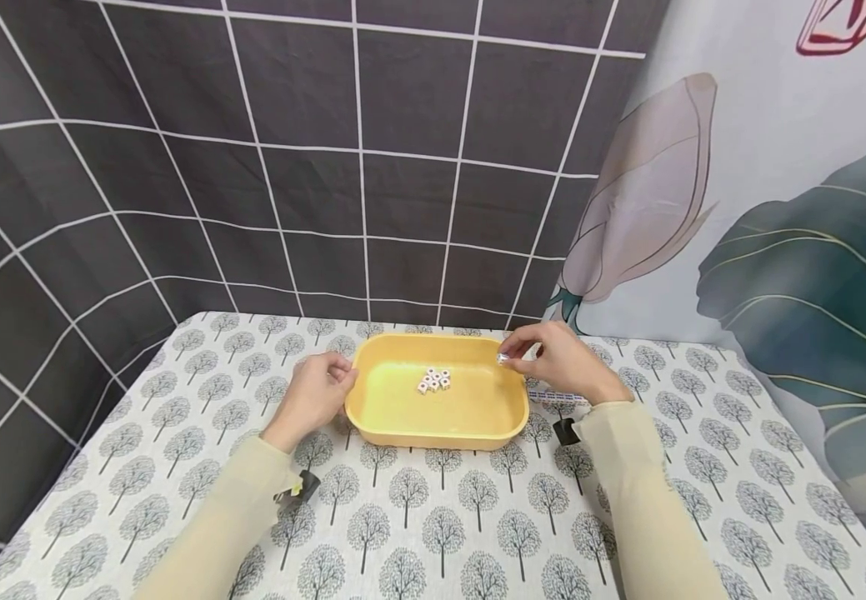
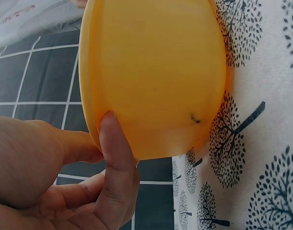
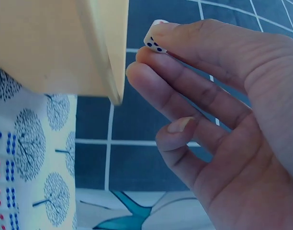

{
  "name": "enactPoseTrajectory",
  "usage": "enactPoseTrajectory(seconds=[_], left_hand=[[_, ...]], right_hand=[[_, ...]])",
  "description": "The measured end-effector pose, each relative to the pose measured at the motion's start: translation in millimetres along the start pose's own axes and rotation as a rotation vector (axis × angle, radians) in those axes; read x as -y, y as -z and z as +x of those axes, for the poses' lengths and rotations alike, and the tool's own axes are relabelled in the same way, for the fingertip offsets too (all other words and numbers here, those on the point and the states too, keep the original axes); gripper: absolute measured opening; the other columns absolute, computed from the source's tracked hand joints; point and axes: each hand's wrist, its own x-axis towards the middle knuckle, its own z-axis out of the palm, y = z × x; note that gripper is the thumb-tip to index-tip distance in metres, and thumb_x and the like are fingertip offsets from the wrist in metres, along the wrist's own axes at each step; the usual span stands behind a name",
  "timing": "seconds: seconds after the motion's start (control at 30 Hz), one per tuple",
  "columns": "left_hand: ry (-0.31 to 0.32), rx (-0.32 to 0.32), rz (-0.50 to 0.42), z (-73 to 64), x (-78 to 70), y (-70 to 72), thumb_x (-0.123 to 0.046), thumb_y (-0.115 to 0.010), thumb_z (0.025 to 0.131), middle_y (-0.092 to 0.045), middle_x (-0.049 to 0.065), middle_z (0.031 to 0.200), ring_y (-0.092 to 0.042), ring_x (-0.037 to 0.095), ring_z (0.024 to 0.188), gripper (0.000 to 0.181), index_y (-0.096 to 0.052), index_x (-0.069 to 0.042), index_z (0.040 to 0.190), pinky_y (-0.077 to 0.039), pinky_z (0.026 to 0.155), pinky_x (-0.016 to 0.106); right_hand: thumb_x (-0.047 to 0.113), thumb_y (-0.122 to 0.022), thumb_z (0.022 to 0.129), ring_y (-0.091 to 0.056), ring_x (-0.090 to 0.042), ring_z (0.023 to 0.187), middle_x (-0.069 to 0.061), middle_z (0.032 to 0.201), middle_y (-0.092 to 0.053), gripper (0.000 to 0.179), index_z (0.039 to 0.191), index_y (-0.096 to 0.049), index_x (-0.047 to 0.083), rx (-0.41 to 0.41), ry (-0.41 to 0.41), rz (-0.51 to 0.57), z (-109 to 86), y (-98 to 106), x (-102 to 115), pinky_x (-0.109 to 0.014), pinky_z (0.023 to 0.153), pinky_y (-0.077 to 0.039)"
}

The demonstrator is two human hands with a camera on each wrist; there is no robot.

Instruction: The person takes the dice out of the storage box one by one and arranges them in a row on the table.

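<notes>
A yellow oblong tub (image 1: 395, 421) stands on the tree-print cloth, with several white dice (image 1: 433, 381) grouped on its floor. My left hand (image 1: 314, 396) pinches the tub's left rim; in the left wrist view its thumb and a finger (image 2: 115, 143) lie on either side of the wall. Above the tub's right end, my right hand (image 1: 560, 360) holds one die (image 3: 155, 40) between thumb and fingertips. Blue pips show on that die in the right wrist view, and the hand is apart from the tub wall (image 3: 101, 57) there.
To the right of the tub, partly under my right wrist, lies a row of dice (image 1: 558, 398) with red and blue pips. A dark grid-patterned curtain (image 1: 410, 192) hangs behind the table, and a flower-print curtain (image 1: 643, 192) hangs at the right.
</notes>
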Motion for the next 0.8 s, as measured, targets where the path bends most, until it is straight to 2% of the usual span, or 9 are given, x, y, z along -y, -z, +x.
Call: enactPoseTrajectory(seconds=[0.43, 0.8], left_hand=[[0.017, 0.008, -0.003, 0.1, -0.8, 0.6, -0.008, -0.06, 0.1, -0.067, 0.018, 0.097, -0.062, 0.014, 0.059, 0.02, -0.064, 0.007, 0.112, -0.06, 0.055, 0.031], [0.024, 0.011, -0.009, -0.1, -0.5, 0.4, -0.009, -0.06, 0.1, -0.067, 0.018, 0.097, -0.062, 0.014, 0.06, 0.02, -0.064, 0.007, 0.112, -0.06, 0.055, 0.031]], right_hand=[[0.012, -0.077, 0.089, -0.063, -0.016, 0.091, -0.001, 0.097, -0.073, 0.015, 0.104, -0.075, 0.013, -0.002, -0.088, 0.013, -9.8, 19.5, -12.6, -0.025, 0.075, -0.054], [0.006, -0.077, 0.088, -0.063, -0.016, 0.088, -0.002, 0.094, -0.072, 0.014, 0.101, -0.074, 0.007, 0.017, -0.089, 0.003, -23.2, 34.6, -27.1, -0.021, 0.077, -0.053]])
